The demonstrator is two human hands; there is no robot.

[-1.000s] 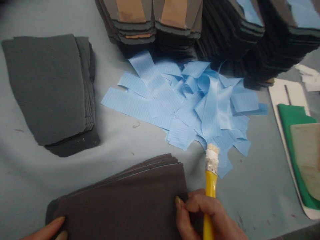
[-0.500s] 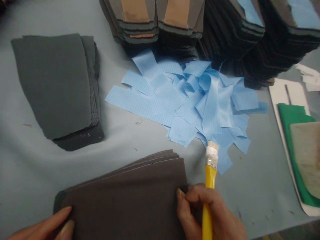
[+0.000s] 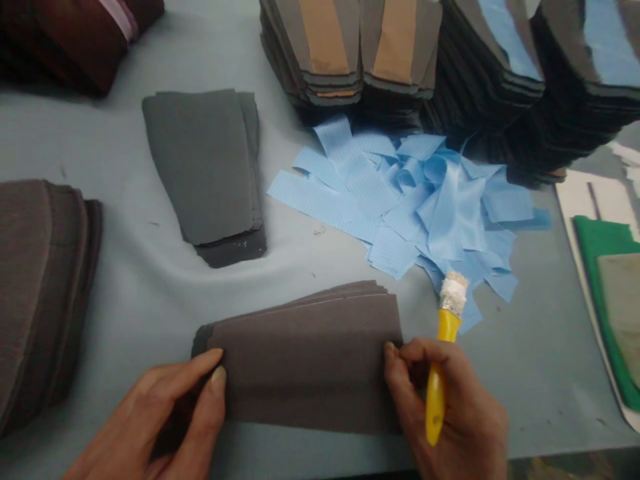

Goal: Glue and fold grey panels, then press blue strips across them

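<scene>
Brown panel (image 3: 310,373), perhaps fabric in this blur, should handle light and pliable, best held by its ends: left hand (image 3: 160,415) pinches its left end; right hand (image 3: 463,407), clasping a brush (image 3: 449,325), its right.

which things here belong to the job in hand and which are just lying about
In the job, it seems:
brown piece, held in left hand and right hand
yellow-handled brush
blue strips, like those on two stacks

Perhaps just lying about:
green piece
white board

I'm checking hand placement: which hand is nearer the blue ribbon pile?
Right. The right hand, holding the brush, sits below the blue ribbon pile in the picture; the left hand is farther off, down to its left.
</scene>
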